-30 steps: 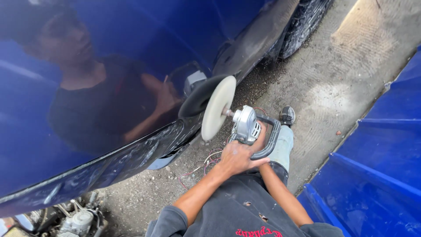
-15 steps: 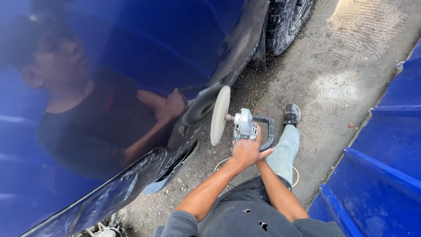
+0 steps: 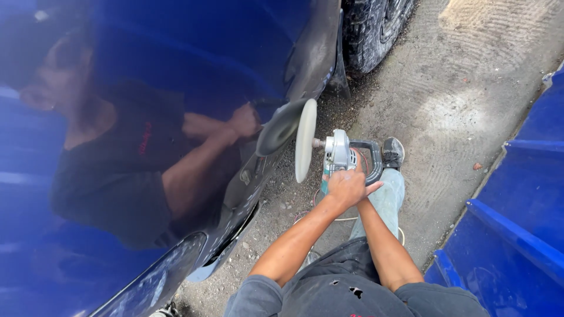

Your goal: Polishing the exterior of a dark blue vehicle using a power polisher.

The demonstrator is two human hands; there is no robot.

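One polisher (image 3: 341,155) is held in front of the body, just beside the lower edge of one glossy blue car panel (image 3: 176,117). Both forearms are extended forward and converge on the tool. The left hand (image 3: 346,186) is laid over the top rear of the grey motor housing, knuckles up, with the fingers curled closed around it. The right hand (image 3: 370,186) is mostly hidden beneath the left; it is placed at the black loop handle (image 3: 371,161), but whether its fingers are closed cannot be told. One round white pad (image 3: 305,141) is mounted on the spindle and is presented edge-on, standing near the panel; contact with the paint cannot be confirmed. One tyre (image 3: 376,29) is seen at the top, resting on the rough concrete ground (image 3: 458,117). One dark shoe (image 3: 392,152) is planted just behind the tool. One blue ribbed wall (image 3: 523,223) is located at the right. The worker's reflection is visible in the panel.
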